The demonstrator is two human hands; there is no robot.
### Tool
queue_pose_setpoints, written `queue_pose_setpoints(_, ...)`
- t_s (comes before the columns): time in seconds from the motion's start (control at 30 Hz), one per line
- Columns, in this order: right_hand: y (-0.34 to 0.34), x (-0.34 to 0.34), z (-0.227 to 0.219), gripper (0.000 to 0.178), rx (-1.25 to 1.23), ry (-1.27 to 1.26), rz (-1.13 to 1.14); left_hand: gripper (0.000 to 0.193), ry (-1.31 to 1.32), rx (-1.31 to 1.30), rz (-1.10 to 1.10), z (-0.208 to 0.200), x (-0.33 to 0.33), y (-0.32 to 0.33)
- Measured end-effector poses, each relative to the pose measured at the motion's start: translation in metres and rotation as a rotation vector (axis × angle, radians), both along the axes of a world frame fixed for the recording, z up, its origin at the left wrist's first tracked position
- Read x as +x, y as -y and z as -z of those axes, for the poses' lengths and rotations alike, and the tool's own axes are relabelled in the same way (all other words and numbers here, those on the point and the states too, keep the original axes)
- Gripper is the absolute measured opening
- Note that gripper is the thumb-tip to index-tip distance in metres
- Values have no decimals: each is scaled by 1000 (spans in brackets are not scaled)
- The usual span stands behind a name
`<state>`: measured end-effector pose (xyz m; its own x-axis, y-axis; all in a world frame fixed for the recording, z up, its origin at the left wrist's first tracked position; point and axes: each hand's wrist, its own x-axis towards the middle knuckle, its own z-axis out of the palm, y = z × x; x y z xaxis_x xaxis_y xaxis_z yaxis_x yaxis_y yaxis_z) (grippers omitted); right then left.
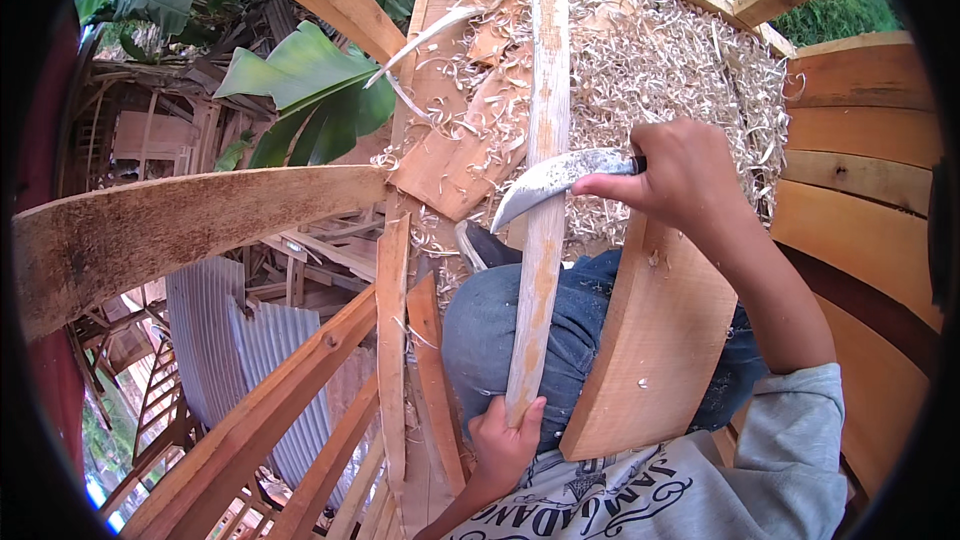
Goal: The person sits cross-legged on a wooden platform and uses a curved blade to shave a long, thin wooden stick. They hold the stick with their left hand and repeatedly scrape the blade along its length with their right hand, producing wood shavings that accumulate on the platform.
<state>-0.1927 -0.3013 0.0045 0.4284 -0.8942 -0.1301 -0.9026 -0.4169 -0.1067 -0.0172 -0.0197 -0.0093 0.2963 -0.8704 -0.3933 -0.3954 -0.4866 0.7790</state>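
My right hand [680, 175] is closed round the dark handle of a curved, broad-bladed knife [560, 180], its thumb stretched along the blade. The blade lies across a long pale wooden strip [545, 120] with patches of rougher brown surface. That strip runs from my lap away to the far edge. My left hand [505, 440] grips its near end, close to my belly. A wide, thick board [655, 340] rests over my right thigh, to the right of the strip. Jeans cover my bent legs [485, 330].
Curly wood shavings [660, 70] cover the platform ahead. Flat plank pieces [460, 160] lie left of the strip. Upright timbers and a curved board [200, 230] border the left side, above corrugated metal sheets [280, 350]. A plank wall [860, 200] stands at the right.
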Motion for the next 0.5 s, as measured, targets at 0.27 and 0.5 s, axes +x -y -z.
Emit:
queue_pose_setpoints(0.27,152,-89,36,89,-90,64,558,35,46,13,37,-3,1,-2)
queue_pose_setpoints(0.5,106,-82,36,83,163,67,639,31,13,3,8,6,3,-4)
